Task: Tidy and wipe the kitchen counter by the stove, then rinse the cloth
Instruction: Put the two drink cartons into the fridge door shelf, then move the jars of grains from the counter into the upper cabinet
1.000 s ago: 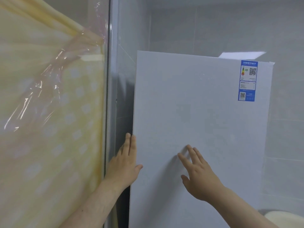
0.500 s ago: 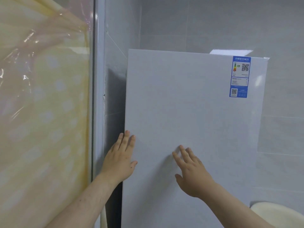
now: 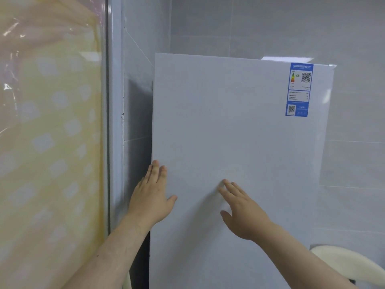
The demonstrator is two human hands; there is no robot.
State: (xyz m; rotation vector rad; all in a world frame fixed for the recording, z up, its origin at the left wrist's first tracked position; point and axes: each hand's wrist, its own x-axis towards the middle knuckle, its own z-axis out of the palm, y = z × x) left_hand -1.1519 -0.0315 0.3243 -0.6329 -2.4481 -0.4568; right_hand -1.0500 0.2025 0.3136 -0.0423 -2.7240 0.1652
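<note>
Panel [image 3: 229, 122], white and upright, fills the centre of view. Blue label [image 3: 299, 89] with QR codes sits in its top right corner.

Left hand [image 3: 151, 197]: open, fingers straight and close together, palm pressed at the panel's left edge, low down. Thumb spreads right onto the panel face.

Right hand [image 3: 242, 211]: open, fingers straight and slightly spread, laid flat on the panel face near the middle of its lower half. Thumb points down and left.

Hands near each other, not touching. Neither holds anything.

Dark gap runs down beside the panel's left edge, with grey tiled wall [image 3: 354, 101] behind and to the right. Left of the gap stands a pale vertical post [image 3: 115, 122], then a yellow sheet [image 3: 52, 142] with pale squares under wrinkled clear film.

Cream curved object [image 3: 343, 263] at bottom right, just beside the right forearm, partly cut off; cannot tell what it is.

Cloth: cannot tell where it is from this view.
</note>
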